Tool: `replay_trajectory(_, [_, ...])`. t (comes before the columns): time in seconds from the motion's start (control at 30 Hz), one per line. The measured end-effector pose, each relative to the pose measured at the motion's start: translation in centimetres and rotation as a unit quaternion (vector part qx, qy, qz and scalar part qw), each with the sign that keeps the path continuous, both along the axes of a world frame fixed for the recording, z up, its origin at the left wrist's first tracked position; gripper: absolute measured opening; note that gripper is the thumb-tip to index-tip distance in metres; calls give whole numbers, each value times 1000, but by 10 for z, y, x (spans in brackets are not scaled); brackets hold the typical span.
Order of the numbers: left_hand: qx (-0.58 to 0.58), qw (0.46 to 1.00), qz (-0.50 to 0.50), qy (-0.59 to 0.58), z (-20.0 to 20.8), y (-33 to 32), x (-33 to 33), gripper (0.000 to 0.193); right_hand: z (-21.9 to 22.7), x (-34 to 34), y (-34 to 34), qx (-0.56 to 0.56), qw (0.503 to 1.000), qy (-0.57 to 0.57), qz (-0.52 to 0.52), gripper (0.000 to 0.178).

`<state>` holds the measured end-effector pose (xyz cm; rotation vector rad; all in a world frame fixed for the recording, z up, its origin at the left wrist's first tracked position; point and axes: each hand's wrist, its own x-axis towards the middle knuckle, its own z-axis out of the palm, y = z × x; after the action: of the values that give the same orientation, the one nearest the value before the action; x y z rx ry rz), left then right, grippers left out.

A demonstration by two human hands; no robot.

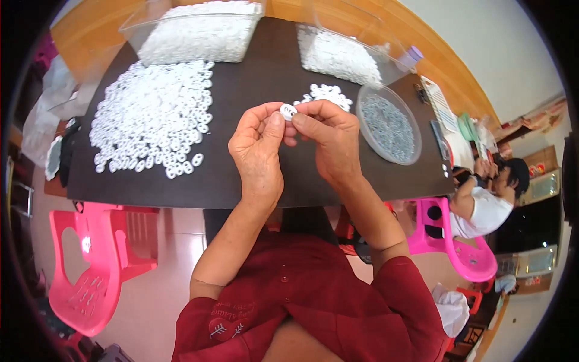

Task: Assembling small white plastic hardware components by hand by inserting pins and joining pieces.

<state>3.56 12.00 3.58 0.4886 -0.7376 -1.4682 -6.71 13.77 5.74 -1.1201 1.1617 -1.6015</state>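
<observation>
Between my fingertips, above the dark table (259,72), is a small white oval plastic piece (287,111) with dark holes or marks on its face. My left hand (258,151) pinches it from the left with thumb and forefinger. From the other side my right hand (335,142) grips it the same way, so both hands meet on it. Whether anything else is tucked in the curled fingers is hidden. A wide heap of similar white oval pieces (151,114) lies to the left. Just beyond my right hand sits a smaller cluster of white pieces (329,95).
A round clear tub (416,152) of small grey metal parts stands right of my hands. Two clear bins full of white pieces, the left bin (256,12) and right bin (395,69), line the far edge. Pink chairs (90,271) flank me; another person (488,208) sits at right.
</observation>
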Motion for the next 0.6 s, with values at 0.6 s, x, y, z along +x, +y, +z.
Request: replay_trajectory(0.6, [29,996,76,-27,-13,-11,19,11,-13,15,-30,5,997,20,78,10])
